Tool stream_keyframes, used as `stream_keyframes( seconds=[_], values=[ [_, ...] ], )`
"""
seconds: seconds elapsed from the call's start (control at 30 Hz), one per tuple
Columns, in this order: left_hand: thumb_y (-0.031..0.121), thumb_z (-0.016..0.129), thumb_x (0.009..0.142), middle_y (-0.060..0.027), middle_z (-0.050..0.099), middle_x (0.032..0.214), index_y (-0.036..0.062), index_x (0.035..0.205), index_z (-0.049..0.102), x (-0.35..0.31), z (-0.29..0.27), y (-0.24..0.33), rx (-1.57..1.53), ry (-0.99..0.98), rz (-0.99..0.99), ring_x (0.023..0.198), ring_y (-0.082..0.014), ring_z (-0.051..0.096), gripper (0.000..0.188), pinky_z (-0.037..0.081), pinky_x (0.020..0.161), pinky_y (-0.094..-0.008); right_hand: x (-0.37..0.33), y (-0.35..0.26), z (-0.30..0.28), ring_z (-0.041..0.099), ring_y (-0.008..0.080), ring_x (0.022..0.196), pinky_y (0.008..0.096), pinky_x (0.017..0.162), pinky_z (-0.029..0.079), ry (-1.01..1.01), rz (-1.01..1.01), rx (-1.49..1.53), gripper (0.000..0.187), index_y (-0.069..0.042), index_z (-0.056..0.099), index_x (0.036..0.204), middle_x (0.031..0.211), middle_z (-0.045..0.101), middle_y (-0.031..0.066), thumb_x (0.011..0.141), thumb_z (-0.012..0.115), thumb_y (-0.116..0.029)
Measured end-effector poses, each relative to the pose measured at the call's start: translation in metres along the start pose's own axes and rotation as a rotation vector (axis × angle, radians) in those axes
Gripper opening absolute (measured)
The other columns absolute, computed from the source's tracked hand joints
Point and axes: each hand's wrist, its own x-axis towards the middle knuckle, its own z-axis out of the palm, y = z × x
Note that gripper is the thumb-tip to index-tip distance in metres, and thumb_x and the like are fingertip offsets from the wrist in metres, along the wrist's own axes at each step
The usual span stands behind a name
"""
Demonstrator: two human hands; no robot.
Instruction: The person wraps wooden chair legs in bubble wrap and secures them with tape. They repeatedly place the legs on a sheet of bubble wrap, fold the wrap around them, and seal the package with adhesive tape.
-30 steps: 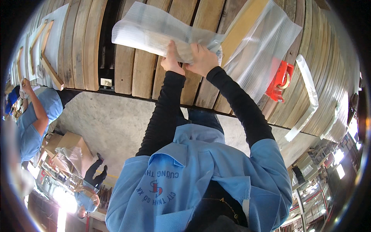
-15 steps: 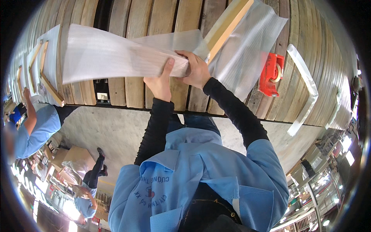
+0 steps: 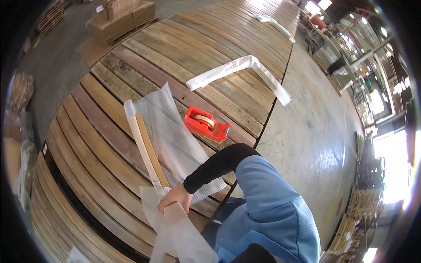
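Observation:
My right hand (image 3: 177, 198) is closed around the foam-wrapped corner of a wooden frame piece (image 3: 150, 149), at the lower middle of the view. One bare arm of the piece runs away from the hand, up and to the left. A translucent white foam sheet (image 3: 173, 136) lies under and beside this arm, its left edge turned up along the wood. More foam (image 3: 182, 239) covers the part below my hand. My left hand is out of view. Right of the sheet stands a red tape dispenser (image 3: 206, 124) with a roll of pale tape.
The slatted wooden table (image 3: 144, 59) stretches away to the upper right. A foam-wrapped angled piece (image 3: 243, 65) lies beyond the dispenser, near the table's right edge, with another wrapped piece (image 3: 274, 26) farther off. Stacked cardboard (image 3: 120, 22) stands past the table's far left side.
The view has swung to the right along the table. My left hand has gone out of view, while my right hand remains at the wrapped corner. The sheet's edge now stands up against the wood.

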Motion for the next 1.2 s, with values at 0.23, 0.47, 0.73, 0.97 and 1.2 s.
stream_keyframes(
  seconds=[0.23,0.47,0.73,0.97,1.2],
  values=[
    [0.036,0.064,0.090,-0.0103,0.061,0.134,0.0101,0.119,0.070,0.020,-0.056,-0.001,0.210,-0.315,0.061,0.126,-0.0301,0.055,0.040,0.036,0.113,-0.0496,0.006,-0.010,0.004,0.054,0.0355,0.127,0.0443,0.105,0.045,0.000,0.005,-0.039,0.084,-0.005,0.051,0.136,0.137,0.056,0.0157,0.062,0.085,-0.028],
    [0.037,0.064,0.083,-0.0062,0.066,0.126,0.0182,0.109,0.075,0.039,-0.096,0.012,0.964,-0.581,0.548,0.125,-0.0308,0.056,0.034,0.040,0.107,-0.0538,0.003,0.001,0.001,0.050,0.0382,0.132,0.0458,0.109,0.044,-0.072,-0.004,-0.092,0.096,-0.002,0.045,0.145,0.142,0.053,0.0201,0.065,0.087,-0.035],
    [0.023,0.060,0.090,-0.0041,0.057,0.148,0.0115,0.127,0.065,0.031,-0.065,-0.018,0.830,-0.543,1.080,0.135,-0.0199,0.055,0.039,0.032,0.119,-0.0555,0.004,-0.004,-0.023,0.046,0.0404,0.138,0.0506,0.115,0.039,-0.122,-0.092,-0.028,0.095,-0.004,0.045,0.146,0.149,0.048,0.0220,0.070,0.089,-0.038],
    [0.008,0.075,0.075,-0.0075,0.067,0.131,0.0111,0.107,0.061,0.046,-0.067,-0.024,0.603,-0.691,0.953,0.108,-0.0266,0.066,0.035,0.042,0.100,-0.0496,0.006,-0.020,-0.028,0.046,0.0374,0.139,0.0477,0.115,0.038,-0.087,0.014,-0.313,0.051,-0.008,0.055,0.136,0.147,0.051,0.0183,0.089,0.072,-0.018],
    [0.008,0.074,0.082,0.0025,0.073,0.114,0.0218,0.132,0.059,0.067,-0.043,-0.048,0.693,-0.501,0.521,0.103,-0.0200,0.067,0.054,0.040,0.096,-0.0409,-0.002,-0.020,-0.029,0.048,0.0350,0.138,0.0460,0.115,0.039,-0.121,0.074,-0.304,0.042,-0.009,0.057,0.136,0.146,0.054,0.0144,0.095,0.065,-0.014]
  ],
)
